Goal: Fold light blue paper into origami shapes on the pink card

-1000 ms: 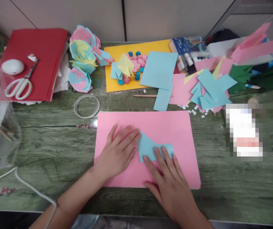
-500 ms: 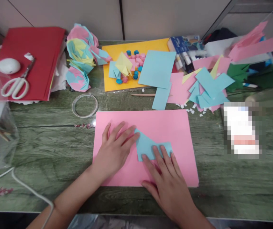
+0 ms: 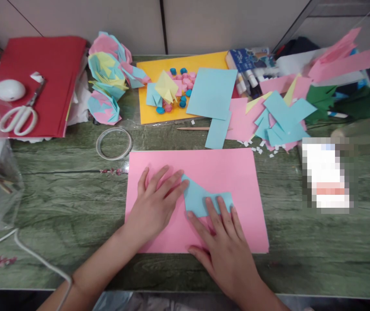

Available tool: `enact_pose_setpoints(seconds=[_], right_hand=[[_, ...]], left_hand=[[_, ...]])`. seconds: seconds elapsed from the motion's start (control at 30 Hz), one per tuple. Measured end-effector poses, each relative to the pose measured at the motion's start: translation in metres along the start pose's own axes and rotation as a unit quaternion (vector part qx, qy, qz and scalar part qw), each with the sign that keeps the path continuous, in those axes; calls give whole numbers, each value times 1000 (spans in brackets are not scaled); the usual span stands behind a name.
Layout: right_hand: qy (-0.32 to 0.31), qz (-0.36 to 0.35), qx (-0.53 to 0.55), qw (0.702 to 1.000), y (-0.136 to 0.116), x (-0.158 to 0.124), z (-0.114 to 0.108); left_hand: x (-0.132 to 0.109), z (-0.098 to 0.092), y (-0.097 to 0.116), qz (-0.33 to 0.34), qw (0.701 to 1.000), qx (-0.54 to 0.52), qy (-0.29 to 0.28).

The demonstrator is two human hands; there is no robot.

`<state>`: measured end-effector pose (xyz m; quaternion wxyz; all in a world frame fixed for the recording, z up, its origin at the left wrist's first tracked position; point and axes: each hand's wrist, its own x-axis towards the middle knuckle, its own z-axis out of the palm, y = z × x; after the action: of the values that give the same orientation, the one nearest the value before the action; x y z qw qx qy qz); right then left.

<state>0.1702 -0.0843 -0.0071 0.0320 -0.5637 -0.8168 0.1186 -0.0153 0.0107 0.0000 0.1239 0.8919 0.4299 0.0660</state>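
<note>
Left hand and right hand, both spread, touch angular light-blue paper between them, rectangular pink paper beneath.

Soft, subdued light fell on the left hand and right hand, casting faint shadows beneath them on the pink sheet. Glare flecked the green tabletop just left of the left hand. Well right of the right hand, a pixelated patch hid detail; beyond it, the frame's edge darkened and blurred.
</note>
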Motion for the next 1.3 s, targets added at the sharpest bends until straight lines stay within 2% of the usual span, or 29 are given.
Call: enact_pose_setpoints(seconds=[1.3], right_hand=[[-12, 1, 0, 1000, -4, 6, -2]], left_hand=[[-1, 0, -1, -4, 1000, -8, -15]])
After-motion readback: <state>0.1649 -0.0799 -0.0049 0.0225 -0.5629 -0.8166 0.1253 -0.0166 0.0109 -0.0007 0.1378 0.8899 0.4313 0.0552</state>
